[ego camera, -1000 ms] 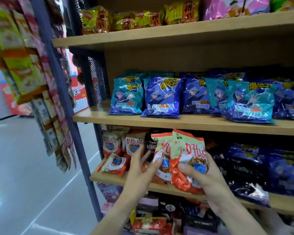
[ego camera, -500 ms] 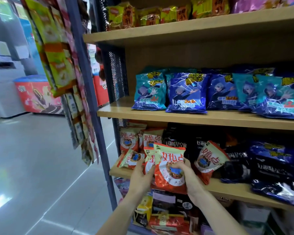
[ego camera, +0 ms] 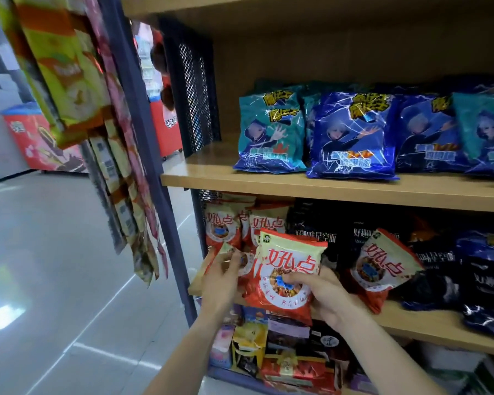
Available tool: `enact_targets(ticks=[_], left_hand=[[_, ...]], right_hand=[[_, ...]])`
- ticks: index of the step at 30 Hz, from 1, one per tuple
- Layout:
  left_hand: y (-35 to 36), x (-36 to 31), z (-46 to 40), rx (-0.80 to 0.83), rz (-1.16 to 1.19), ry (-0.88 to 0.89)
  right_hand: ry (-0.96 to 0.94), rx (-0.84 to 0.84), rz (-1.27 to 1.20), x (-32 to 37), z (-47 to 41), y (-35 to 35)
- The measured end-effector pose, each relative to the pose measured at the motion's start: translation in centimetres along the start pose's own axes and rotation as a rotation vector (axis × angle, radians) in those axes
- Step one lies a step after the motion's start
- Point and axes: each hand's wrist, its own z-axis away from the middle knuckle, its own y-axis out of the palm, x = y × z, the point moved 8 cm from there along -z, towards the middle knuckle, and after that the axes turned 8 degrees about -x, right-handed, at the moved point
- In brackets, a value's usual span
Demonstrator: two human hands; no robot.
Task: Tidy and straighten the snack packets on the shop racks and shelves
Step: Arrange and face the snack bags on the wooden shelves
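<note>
Head view: my right hand (ego camera: 322,295) grips the red packet (ego camera: 285,269) upright at the lower shelf (ego camera: 428,327) front, left hand (ego camera: 221,276) pinching a fallen packet (ego camera: 211,262) beside it, to stand both straight.

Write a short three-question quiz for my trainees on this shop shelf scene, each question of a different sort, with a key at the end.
1. True or false: the right hand grips the front red and cream packet.
2. Multiple choice: where does the tilted red and cream packet lean? A) among the black packets on the lower shelf; B) on the floor; C) on the middle shelf beside the teal packet.
3. Fill in: the left hand holds a small packet at the shelf's ____ end.

Key: 1 true; 2 A; 3 left.
</note>
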Motion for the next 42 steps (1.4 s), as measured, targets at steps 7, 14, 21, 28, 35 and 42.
enact_targets(ticks=[7, 14, 21, 28, 35, 42], left_hand=[[0.7, 3.9, -7.3, -0.06, -0.698, 0.024], [0.2, 1.5, -10.8, -0.041, -0.414, 0.365], [0.8, -0.4, -11.9, 0.038, -0.473, 0.736], [1.5, 0.7, -14.1, -0.169, -0.639, 0.782], [2.6, 3.8, -13.4, -0.07, -0.626, 0.687], [2.2, 0.6, -8.5, -0.295, -0.556, 0.928]], right_hand=[[-0.1, -0.076, -0.034, 1.4, -2.0, -0.7], [-0.127, -0.087, 0.018, 1.9, -3.4, -0.5], [-0.068, -0.107, 0.094, 1.8, -4.1, 1.6], [-0.044, -0.199, 0.067, 1.6, -10.0, 6.0], [-0.147, -0.275, 0.342, 1.3, -13.5, 7.4], [-0.161, -0.23, 0.406, 0.1, -14.8, 7.5]])
